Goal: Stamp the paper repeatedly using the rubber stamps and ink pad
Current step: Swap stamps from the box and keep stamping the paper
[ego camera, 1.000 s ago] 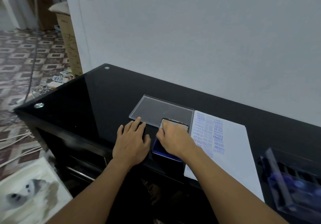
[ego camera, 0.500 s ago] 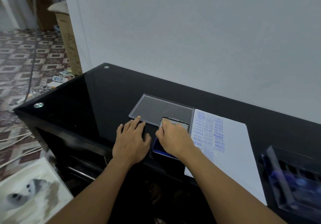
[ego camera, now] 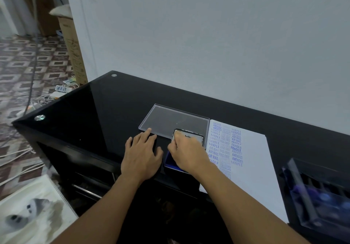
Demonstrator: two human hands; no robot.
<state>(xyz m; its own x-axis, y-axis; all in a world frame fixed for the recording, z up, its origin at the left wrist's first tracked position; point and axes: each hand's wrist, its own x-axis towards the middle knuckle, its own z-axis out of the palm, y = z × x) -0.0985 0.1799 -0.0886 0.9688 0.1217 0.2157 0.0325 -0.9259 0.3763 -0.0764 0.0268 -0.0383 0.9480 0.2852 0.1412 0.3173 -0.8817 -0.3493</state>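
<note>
The left hand (ego camera: 142, 154) lies palm down on the black glass tabletop (ego camera: 106, 111), left of centre in the frame. Its fingers are straight and slightly spread and hold nothing. The index fingertip reaches the near edge of a shallow clear plastic tray (ego camera: 174, 119) that sits flat on the tabletop just above both hands.

The right hand (ego camera: 187, 153) is just beside the left one, the two close but apart. It sits on top of the open ink pad (ego camera: 170, 161), knuckles up, with the fingers curled downward toward the pad's upper left corner. The hand covers whatever is under those fingers, so I cannot tell whether they pinch a stamp or only press on the pad. A strip of the blue ink surface shows at the hand's lower left. The pad's lid (ego camera: 197, 138), pale with a dark rim and a partly hidden printed label, shows just above the knuckles.

The paper (ego camera: 251, 160) lies on the tabletop directly right of the ink pad, its left edge touching or nearly touching it. Columns of blue stamped words fill its left part, among them SAMPLE, AMENDED, AIR MAIL and FRAGILE; the right part is blank white.

At the lower right of the frame stands a clear box (ego camera: 320, 196) holding blurred dark and blue shapes that cannot be made out.
</note>
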